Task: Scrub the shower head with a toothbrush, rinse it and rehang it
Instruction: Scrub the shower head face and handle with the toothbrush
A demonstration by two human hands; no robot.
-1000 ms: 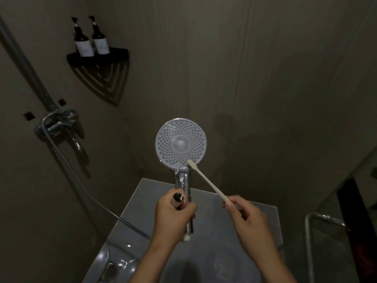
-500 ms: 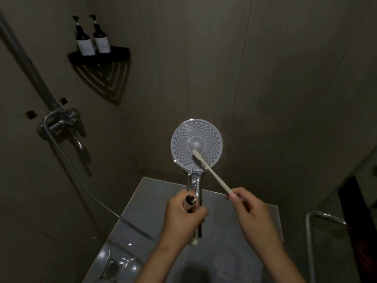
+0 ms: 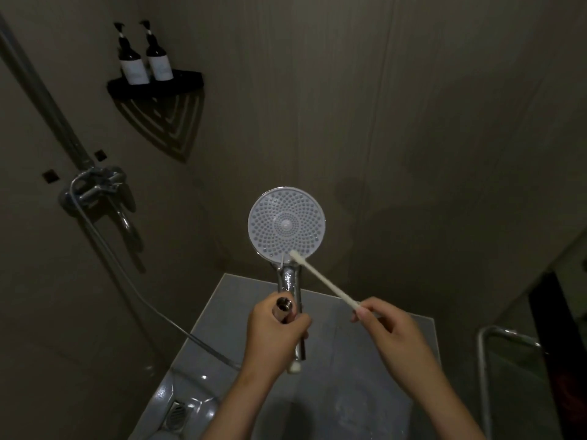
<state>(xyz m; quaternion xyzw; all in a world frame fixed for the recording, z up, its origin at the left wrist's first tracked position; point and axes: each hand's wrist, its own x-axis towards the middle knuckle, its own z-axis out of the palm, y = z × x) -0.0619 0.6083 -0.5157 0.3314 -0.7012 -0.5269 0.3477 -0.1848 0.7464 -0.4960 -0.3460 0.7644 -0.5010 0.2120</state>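
A round chrome shower head with a pale dotted spray face points up toward me at the centre of the view. My left hand grips its chrome handle, and a threaded metal fitting shows above my fingers. My right hand pinches the end of a white toothbrush. The brush tip touches the lower right rim of the spray face, just above the handle neck.
The hose runs from the wall mixer tap on the left down to the wet grey floor. A floor drain lies at lower left. Two pump bottles stand on a black corner shelf. A chrome rail stands at right.
The toothbrush tip slid from the centre of the spray face down to its lower right rim. The shower head shifted slightly left in view.
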